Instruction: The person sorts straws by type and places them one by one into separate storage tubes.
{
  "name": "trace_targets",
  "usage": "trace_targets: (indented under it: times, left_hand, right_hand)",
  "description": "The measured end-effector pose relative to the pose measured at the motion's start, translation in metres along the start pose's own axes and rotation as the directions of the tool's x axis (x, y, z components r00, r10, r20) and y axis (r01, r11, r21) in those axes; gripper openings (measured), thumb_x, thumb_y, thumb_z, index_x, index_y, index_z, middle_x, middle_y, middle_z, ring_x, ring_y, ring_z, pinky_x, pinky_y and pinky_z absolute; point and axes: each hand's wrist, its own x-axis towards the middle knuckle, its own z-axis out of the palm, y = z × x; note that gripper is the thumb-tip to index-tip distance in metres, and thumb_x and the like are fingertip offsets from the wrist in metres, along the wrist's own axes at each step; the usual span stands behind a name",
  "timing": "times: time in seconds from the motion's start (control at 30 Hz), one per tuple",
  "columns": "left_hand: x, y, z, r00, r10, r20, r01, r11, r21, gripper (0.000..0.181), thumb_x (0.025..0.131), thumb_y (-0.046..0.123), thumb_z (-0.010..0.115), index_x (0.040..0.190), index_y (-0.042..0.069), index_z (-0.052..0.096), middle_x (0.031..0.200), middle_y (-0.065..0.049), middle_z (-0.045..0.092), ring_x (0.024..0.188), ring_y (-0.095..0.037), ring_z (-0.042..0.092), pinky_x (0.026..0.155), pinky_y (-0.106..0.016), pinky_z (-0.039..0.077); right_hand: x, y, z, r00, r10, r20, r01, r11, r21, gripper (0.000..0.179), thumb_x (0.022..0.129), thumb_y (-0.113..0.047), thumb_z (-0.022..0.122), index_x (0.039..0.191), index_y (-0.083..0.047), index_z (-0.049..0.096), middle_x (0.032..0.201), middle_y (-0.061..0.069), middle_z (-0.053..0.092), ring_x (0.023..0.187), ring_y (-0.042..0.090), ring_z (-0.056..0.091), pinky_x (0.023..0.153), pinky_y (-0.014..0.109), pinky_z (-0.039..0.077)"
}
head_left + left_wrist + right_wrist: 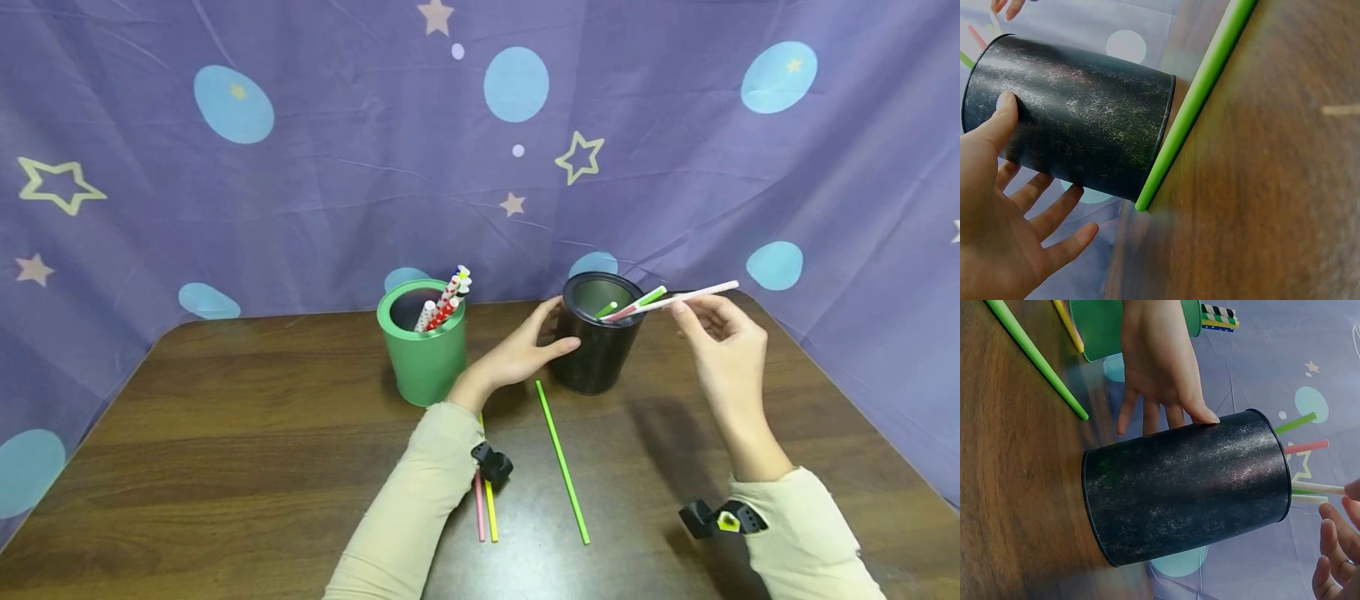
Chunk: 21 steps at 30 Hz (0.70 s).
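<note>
My left hand (517, 353) holds the near left side of a black can (592, 360), thumb in front and fingers round its side. The can stands upright on the table. Green straws (651, 295) and a pink straw (1310, 447) poke out of its mouth. Over the can's right rim, my right hand (726, 346) pinches a white straw (708, 291) between thumb and fingers. The straw lies at a slant, one end at the can's mouth; how far it reaches inside is hidden. In the left wrist view, the thumb presses on the can's dark, speckled wall.
Left of the black can stands a green can (427, 367) with several patterned straws (446, 304). A green straw (562, 462) lies on the wooden table (247, 450). Pink (481, 508) and yellow (491, 512) straws lie partly under the left forearm. A purple curtain (322, 167) hangs behind.
</note>
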Motion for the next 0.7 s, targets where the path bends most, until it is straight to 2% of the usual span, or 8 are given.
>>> trace_targets:
  times: [0.2,0.37,0.47,0.57,0.7]
  left_hand:
    - [0.0,0.001,0.0,1.0,0.009,0.007,-0.008,1.0,-0.019,0.071,0.098,0.016,0.063,0.156,0.008,0.022,0.153,-0.015,0.035,0.14,-0.025,0.036,0.115,-0.035,0.03]
    - [0.0,0.001,0.0,1.0,0.015,0.009,-0.014,0.999,-0.039,0.071,0.098,0.014,0.063,0.156,0.007,0.021,0.153,-0.016,0.035,0.139,-0.027,0.037,0.115,-0.034,0.032]
    - [0.0,0.001,0.0,1.0,0.014,0.012,-0.013,0.999,-0.045,0.071,0.098,0.014,0.063,0.156,0.007,0.021,0.153,-0.016,0.035,0.139,-0.027,0.037,0.114,-0.034,0.032]
    - [0.0,0.001,0.0,1.0,0.013,0.012,-0.013,0.999,-0.046,0.071,0.098,0.014,0.063,0.156,0.007,0.021,0.153,-0.016,0.035,0.139,-0.027,0.038,0.114,-0.034,0.032]
    - [0.0,0.001,0.0,1.0,0.009,0.008,-0.008,0.999,-0.033,0.071,0.098,0.016,0.063,0.156,0.008,0.023,0.153,-0.015,0.036,0.139,-0.026,0.037,0.115,-0.036,0.031]
  right_hand:
    - [-0.001,-0.001,-0.001,0.999,0.007,0.04,-0.006,1.0,-0.007,0.012,0.091,-0.004,0.07,0.1,0.004,0.072,0.079,-0.011,0.072,0.068,0.003,0.065,0.064,0.014,0.053]
    - [-0.002,-0.005,-0.003,0.997,0.015,0.069,-0.013,1.0,-0.023,0.011,0.091,-0.005,0.071,0.1,0.001,0.073,0.079,-0.012,0.073,0.068,0.003,0.065,0.063,0.014,0.052]
    - [-0.004,-0.008,-0.004,0.993,0.024,0.116,-0.018,0.998,-0.053,0.011,0.092,-0.008,0.071,0.1,-0.001,0.073,0.078,-0.014,0.072,0.067,0.002,0.064,0.063,0.014,0.051]
    - [-0.006,-0.011,-0.005,0.982,0.033,0.184,-0.015,0.995,-0.095,0.015,0.093,-0.012,0.071,0.102,0.0,0.072,0.078,-0.016,0.072,0.067,0.001,0.064,0.063,0.014,0.052]
    - [-0.01,-0.014,-0.005,0.955,0.039,0.295,-0.003,0.993,-0.121,0.02,0.094,-0.012,0.069,0.105,0.005,0.069,0.08,-0.016,0.072,0.07,0.001,0.066,0.064,0.015,0.053]
